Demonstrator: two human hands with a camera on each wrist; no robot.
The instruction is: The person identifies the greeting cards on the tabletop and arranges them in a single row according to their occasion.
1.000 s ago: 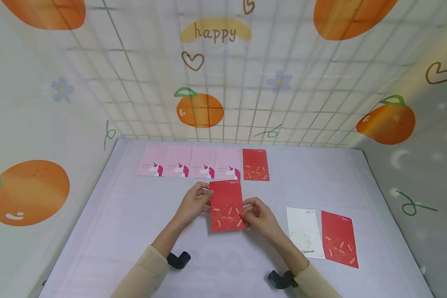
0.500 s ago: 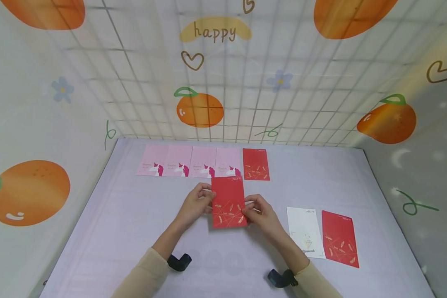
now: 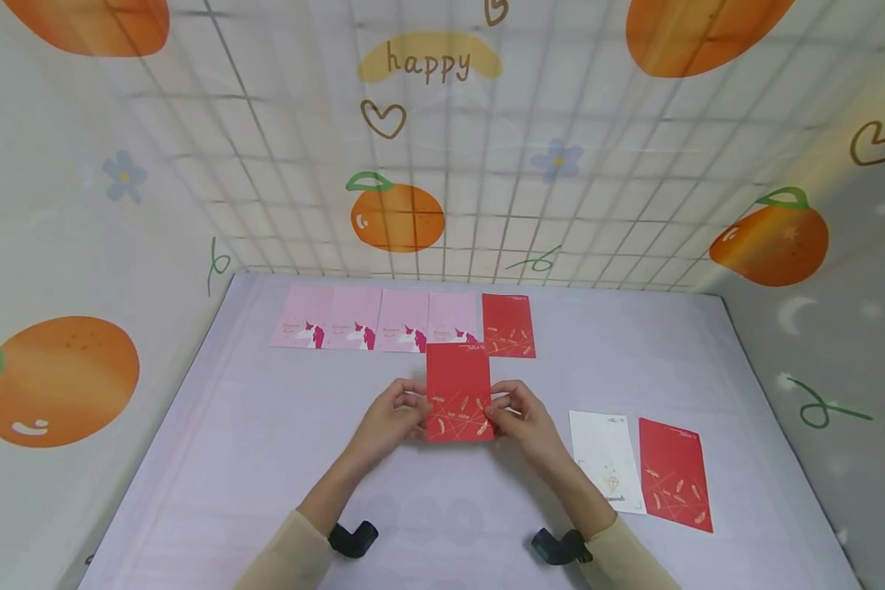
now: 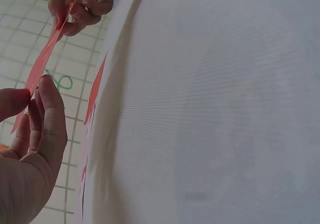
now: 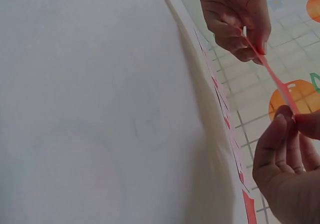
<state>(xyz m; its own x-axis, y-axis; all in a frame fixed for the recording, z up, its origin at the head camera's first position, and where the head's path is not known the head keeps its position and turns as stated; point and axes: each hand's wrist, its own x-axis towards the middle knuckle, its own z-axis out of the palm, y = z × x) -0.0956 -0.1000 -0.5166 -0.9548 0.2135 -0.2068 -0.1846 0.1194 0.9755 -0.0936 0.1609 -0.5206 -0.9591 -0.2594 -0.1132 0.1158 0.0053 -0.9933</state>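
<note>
A red card with gold feather marks [image 3: 459,385] is held up off the table between both hands. The left hand [image 3: 391,419] pinches its left edge between thumb and fingers; the right hand [image 3: 525,419] pinches the right edge. Seen edge-on in the left wrist view, the card [image 4: 42,64] runs between the left hand [image 4: 37,144] and the other hand above. The right wrist view shows the right hand [image 5: 287,159] gripping one edge of the card [image 5: 275,79]. In the head view its top edge overlaps the lower part of the rightmost pink unicorn card [image 3: 453,315].
Several pink unicorn cards [image 3: 354,315] lie in a row at the table's back, with a red card [image 3: 509,326] at the row's right end. At the right lie a white card [image 3: 603,451] and another red card [image 3: 674,475]. Printed curtains surround the table [image 3: 214,459].
The held red card has moved a little to the right and away from the person, with both hands still on it. The left hand's grip sits lower on the card's edge. The cards on the table have not moved.
</note>
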